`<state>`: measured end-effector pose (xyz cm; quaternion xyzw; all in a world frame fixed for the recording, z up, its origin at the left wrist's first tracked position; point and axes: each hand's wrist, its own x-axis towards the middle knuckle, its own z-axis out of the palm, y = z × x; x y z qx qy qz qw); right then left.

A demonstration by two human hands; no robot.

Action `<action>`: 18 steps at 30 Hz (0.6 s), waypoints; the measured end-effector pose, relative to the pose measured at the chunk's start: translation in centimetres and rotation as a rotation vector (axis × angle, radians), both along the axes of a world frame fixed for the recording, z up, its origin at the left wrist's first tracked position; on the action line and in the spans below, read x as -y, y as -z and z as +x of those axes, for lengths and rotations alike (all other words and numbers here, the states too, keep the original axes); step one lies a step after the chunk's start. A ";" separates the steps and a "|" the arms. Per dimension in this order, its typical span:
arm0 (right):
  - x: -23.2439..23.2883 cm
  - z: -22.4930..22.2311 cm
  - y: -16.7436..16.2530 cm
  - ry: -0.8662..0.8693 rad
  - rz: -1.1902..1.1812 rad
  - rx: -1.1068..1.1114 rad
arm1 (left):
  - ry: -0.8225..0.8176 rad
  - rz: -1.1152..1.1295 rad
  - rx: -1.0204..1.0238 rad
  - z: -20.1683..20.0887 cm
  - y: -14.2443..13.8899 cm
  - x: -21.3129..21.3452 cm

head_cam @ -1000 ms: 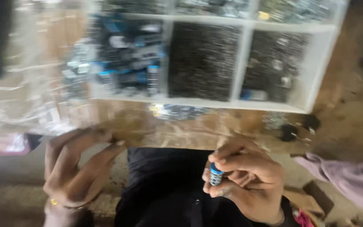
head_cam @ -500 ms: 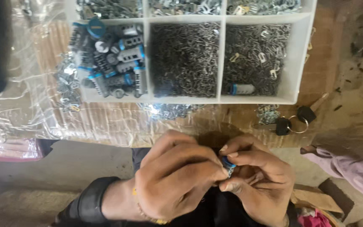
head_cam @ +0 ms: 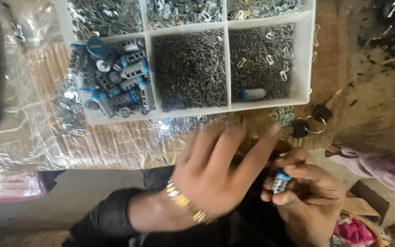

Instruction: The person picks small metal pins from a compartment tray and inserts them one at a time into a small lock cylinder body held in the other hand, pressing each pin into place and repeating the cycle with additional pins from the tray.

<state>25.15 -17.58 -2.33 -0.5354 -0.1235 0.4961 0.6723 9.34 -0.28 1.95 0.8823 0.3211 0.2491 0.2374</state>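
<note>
While the right hand [head_cam: 309, 196] pinched a small blue-capped cylinder [head_cam: 280, 181] below the white tray's [head_cam: 307, 55] front right corner, the blurred left hand [head_cam: 216, 176] hovered beside it, fingers spread, holding nothing.

1. A small lock cylinder [head_cam: 280, 181], silvery metal with a blue cap on its upper end, is pinched in the fingers of the right hand [head_cam: 309, 196].
2. It stands close to upright, blue end up, with dark slots showing along its side.
3. It sits low in the view, off the worktop, just beside the blurred, spread left hand [head_cam: 216, 176]; whether they touch is unclear.
</note>
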 end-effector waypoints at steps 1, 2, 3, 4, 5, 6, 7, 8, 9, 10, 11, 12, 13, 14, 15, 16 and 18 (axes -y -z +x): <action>0.2 0.2 -0.1 -0.011 0.027 0.012 | -0.017 0.015 -0.069 0.7 0.4 0.1; 0.4 0.4 -0.2 -0.025 0.057 0.023 | -0.037 0.032 -0.139 1.0 0.7 0.3; 0.4 0.7 -0.2 -0.036 0.089 0.024 | -0.020 0.049 -0.103 0.9 1.0 0.4; 0.4 0.9 -0.3 -0.048 0.122 0.023 | 0.005 0.067 -0.070 0.5 1.2 0.5; 0.3 1.0 -0.2 -0.051 0.148 0.007 | 0.039 0.080 -0.041 -0.4 1.2 0.5; 0.2 1.1 -0.1 -0.053 0.148 -0.005 | 0.100 0.061 -0.028 -0.9 1.3 0.6; 0.1 1.1 -0.1 -0.055 0.148 -0.018 | 0.153 0.038 -0.014 -1.3 1.3 0.6; -0.1 1.1 0.1 -0.076 0.138 -0.030 | 0.189 0.024 -0.002 -1.9 1.2 0.4; -0.2 1.1 0.2 -0.096 0.138 -0.037 | 0.162 0.054 -0.031 -2.3 0.8 0.1; -0.3 1.0 0.3 -0.116 0.138 -0.044 | 0.147 0.078 -0.057 -2.7 0.4 -0.3; -0.4 1.0 0.3 -0.130 0.131 -0.044 | 0.137 0.095 -0.078 -2.8 0.0 -0.6; -0.5 0.9 0.3 -0.153 0.127 -0.045 | 0.020 -0.047 -0.036 -2.5 -0.4 -0.4; -0.7 0.9 0.2 -0.183 0.119 -0.058 | -0.103 -0.184 0.006 -2.4 -0.8 -0.3; -0.9 0.8 0.1 -0.207 0.110 -0.066 | -0.220 -0.321 0.052 -2.1 -1.0 -0.2; -1.2 0.7 0.0 -0.230 0.100 -0.072 | -0.106 -0.363 0.169 -1.9 -1.1 0.0; -1.5 0.5 -0.1 -0.242 0.071 -0.023 | -0.001 -0.402 0.287 -1.8 -1.0 0.2; -2.2 0.2 -0.4 -0.280 0.024 0.081 | 0.066 -0.258 0.314 -2.1 -0.7 0.6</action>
